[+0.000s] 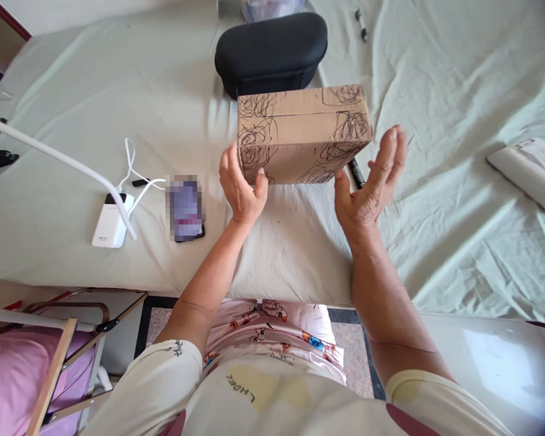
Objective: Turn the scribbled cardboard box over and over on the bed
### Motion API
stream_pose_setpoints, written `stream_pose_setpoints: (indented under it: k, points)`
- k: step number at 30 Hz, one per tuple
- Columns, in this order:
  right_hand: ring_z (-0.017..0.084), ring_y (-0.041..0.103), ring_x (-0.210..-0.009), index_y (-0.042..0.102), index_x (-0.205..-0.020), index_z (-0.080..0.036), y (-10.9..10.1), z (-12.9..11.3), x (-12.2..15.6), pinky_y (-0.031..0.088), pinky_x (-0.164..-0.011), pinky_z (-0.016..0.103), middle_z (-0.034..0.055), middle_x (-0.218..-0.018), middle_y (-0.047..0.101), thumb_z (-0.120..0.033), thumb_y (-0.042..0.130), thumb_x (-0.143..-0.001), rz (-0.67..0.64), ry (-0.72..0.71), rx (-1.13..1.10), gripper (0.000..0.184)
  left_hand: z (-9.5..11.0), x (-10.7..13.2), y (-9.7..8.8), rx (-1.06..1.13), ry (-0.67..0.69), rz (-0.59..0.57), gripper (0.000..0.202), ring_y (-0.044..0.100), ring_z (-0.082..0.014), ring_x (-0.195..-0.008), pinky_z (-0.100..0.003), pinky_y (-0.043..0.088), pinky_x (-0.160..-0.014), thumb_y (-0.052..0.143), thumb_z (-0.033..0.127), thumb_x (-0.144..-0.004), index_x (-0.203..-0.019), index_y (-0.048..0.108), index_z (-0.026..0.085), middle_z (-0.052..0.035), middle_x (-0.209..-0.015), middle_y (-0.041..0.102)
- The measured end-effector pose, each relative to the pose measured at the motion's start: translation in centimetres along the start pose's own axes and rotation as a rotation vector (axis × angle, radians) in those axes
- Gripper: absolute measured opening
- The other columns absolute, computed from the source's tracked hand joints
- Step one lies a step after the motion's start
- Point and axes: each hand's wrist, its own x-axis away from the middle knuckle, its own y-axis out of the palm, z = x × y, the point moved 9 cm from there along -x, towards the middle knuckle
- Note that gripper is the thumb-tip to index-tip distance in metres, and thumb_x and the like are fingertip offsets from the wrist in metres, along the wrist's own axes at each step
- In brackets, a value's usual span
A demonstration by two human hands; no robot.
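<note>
A brown cardboard box (304, 130) with black scribbles near its corners is in the middle of the cloth-covered table. My left hand (243, 188) grips its lower left corner, fingers along the left side and thumb on the front face. At the box's right end, my right hand (367, 188) is open. Its fingers are spread and stand apart from the box, while the thumb is close to the lower right corner; I cannot tell whether it touches. A black marker (356, 174) lies partly hidden between the box and my right hand.
Behind the box sits a black hard case (272, 51). A pen (361, 25) lies farther back. To the left are a phone (186, 209) and a white power bank (113, 221) with cables. A white arm (63, 157) crosses above. A pale flat object (531, 172) lies right.
</note>
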Motion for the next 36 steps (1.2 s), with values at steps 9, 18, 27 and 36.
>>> stream_pose_setpoints:
  k: [9, 18, 27, 36]
  points:
    - [0.037, 0.035, -0.16, -0.002, -0.172, -0.041, 2.9, 1.2, 0.4, 0.053, -0.114, 0.066, 0.0059, -0.176, 0.028, -0.049, 0.043, -0.105, -0.051, -0.077, 0.032, 0.081, 0.9, 0.2, 2.3, -0.011, 0.009, -0.275, 0.065, 0.016, -0.0338, -0.169, -0.058, 0.016, -0.139, 0.043, 0.064, -0.103, -0.157, 0.044, 0.028, -0.0092, -0.178, 0.026]
    - [0.038, 0.032, -0.161, 0.01, -0.172, -0.037, 3.2, -1.2, 0.8, 0.038, -0.124, 0.071, 0.0124, -0.172, 0.031, -0.042, 0.046, -0.104, 0.031, -0.062, 0.106, 0.077, 5.1, 0.1, 1.3, -0.219, -0.038, -0.28, 0.055, -0.009, -0.033, -0.171, -0.069, -0.007, -0.137, 0.054, 0.019, -0.1, -0.151, 0.059, 0.038, -0.0005, -0.183, 0.011]
    - [0.017, 0.072, -0.09, 0.032, -0.164, -0.037, 4.3, -4.6, 1.7, 0.065, -0.084, 0.037, 0.0095, -0.135, 0.068, -0.036, 0.038, -0.108, 0.032, -0.2, -0.05, 0.057, 6.4, 2.1, 4.2, -0.112, 0.041, -0.416, 0.048, 0.008, -0.031, -0.172, -0.068, -0.001, -0.139, 0.045, 0.041, -0.104, -0.152, 0.054, 0.044, 0.0038, -0.176, 0.034]
    - [0.018, 0.069, -0.084, 0.028, -0.165, -0.034, 4.6, -3.1, 1.7, 0.064, -0.077, 0.037, 0.0055, -0.114, 0.072, -0.044, 0.042, -0.107, 0.117, -0.159, -0.175, 0.061, 5.5, 1.8, 4.5, -0.08, 0.212, -0.343, 0.055, -0.007, -0.0267, -0.172, -0.064, 0.008, -0.139, 0.041, 0.053, -0.107, -0.159, 0.045, 0.037, -0.0033, -0.182, 0.019]
